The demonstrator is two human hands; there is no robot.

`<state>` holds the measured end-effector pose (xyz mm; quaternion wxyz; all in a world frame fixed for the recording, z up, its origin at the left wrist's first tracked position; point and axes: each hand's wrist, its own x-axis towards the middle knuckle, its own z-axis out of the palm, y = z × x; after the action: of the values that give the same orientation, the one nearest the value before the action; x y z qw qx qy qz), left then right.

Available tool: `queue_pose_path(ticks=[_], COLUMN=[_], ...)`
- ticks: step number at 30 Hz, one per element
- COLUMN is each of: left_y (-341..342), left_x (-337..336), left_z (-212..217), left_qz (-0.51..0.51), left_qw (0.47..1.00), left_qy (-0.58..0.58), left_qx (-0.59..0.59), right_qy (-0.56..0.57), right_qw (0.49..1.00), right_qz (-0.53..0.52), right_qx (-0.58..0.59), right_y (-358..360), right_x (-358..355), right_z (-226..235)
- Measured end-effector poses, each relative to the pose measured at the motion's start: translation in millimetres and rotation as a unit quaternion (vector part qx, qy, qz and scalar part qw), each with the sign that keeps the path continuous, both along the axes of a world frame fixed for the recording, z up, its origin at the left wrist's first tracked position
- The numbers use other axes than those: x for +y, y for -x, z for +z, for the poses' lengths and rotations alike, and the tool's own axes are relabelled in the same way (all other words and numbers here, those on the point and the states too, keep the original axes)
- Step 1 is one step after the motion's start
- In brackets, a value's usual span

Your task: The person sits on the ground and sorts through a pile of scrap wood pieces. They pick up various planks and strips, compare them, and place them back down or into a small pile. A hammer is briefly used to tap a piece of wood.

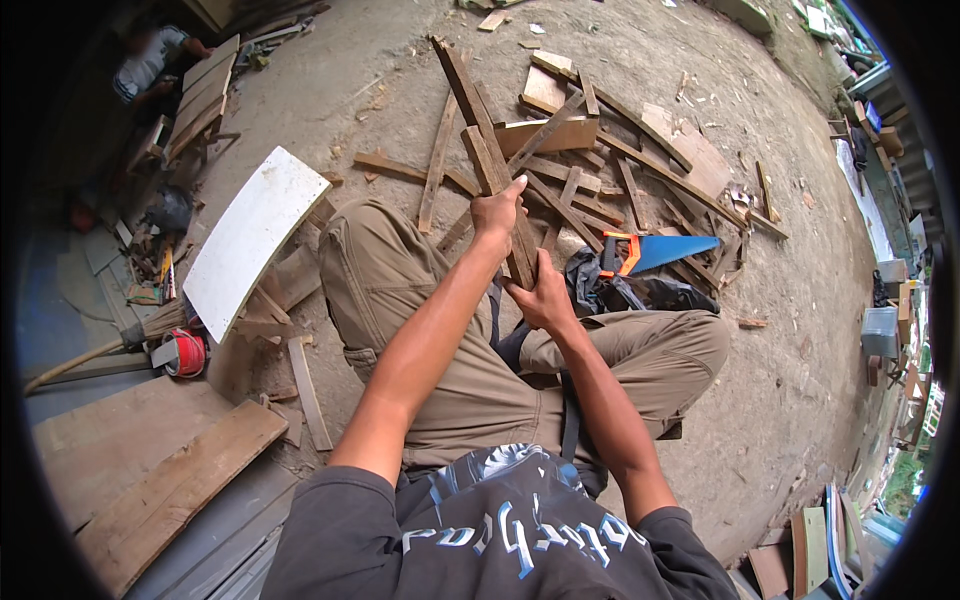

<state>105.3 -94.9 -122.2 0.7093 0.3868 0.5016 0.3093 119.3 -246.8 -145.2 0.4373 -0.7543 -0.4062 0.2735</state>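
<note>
A long dark wooden strip (487, 128) slants up and away from my lap, between my raised knees. My left hand (497, 212) is closed around its middle, and a shorter wooden piece (484, 160) lies alongside it in the same grip. Closer to me, my right hand (543, 297) grips the long strip near its lower end. By my right knee rests a handsaw (675, 250) with a blue blade and an orange and black handle. It lies on crumpled black plastic (685, 295).
Loose wooden strips (650, 180) lie piled on the dirt floor ahead. To the left are a white panel (255, 235), a red round container (186, 353), a broom (150, 327) and wide boards (190, 490). Another person (155, 65) is at the far left.
</note>
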Motion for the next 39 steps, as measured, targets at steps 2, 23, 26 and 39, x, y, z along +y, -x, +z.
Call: queue_pose_path(ticks=[2,23,26,39], left_y=[0.8,8.1,8.4,3.9], left_x=[3.8,12.5,12.4,4.8], left_z=[1.8,21.3,18.0,14.9], left_qz=[-0.062,0.001,-0.002,-0.016], left_qw=[0.998,0.99,0.991,0.993], left_qy=[0.014,-0.012,-0.013,-0.016], left_qx=[-0.011,-0.138,-0.129,-0.114], right_qy=[-0.057,-0.066,-0.078,-0.028], right_qw=[0.995,0.984,0.993,0.976], right_qz=[0.03,0.055,0.053,0.104], right_qx=[0.075,0.158,0.07,0.188], right_y=[-11.6,-29.9,-27.4,-31.7], right_x=[-1.4,-11.1,-11.5,-16.0], right_z=[-7.4,9.0,3.1,-0.4])
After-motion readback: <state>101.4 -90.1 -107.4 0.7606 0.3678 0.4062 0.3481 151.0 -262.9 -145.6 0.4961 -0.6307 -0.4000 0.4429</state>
